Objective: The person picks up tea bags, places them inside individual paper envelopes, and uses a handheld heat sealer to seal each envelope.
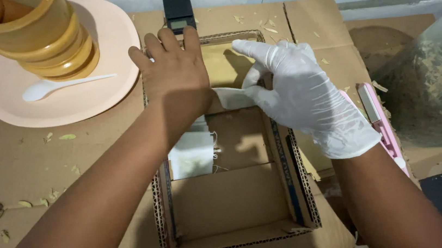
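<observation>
Here, the lines as the scene gives them:

Left hand: the bare left hand [174, 71] lies palm down with its fingers close together over the far left part of the shallow cardboard tray [229, 205]; whether it grips anything under the palm I cannot tell.
Right hand: the right hand [300, 96], in a white glove, pinches the right end of a small white paper sachet [232, 98] between thumb and fingers, index finger stretched out to the far left.
Sachet: it sits between the two hands, above the tray's far half, its left end hidden under the bare hand.
Tray contents: more white sachets [191, 153] lie stacked at the tray's left wall, threads trailing to the right.
Far side: a small black pocket scale [178, 12] stands just beyond the left fingertips.
Far left: a pale pink plate [65, 102] carries a wooden mortar [45, 36] and a white plastic spoon [61, 86].
Right: a pink handheld sealer [379, 118] lies beside the gloved wrist, next to a clear bag of dried leaves [436, 90].
Tabletop: flattened cardboard [28, 160] covers it, strewn with leaf crumbs.
</observation>
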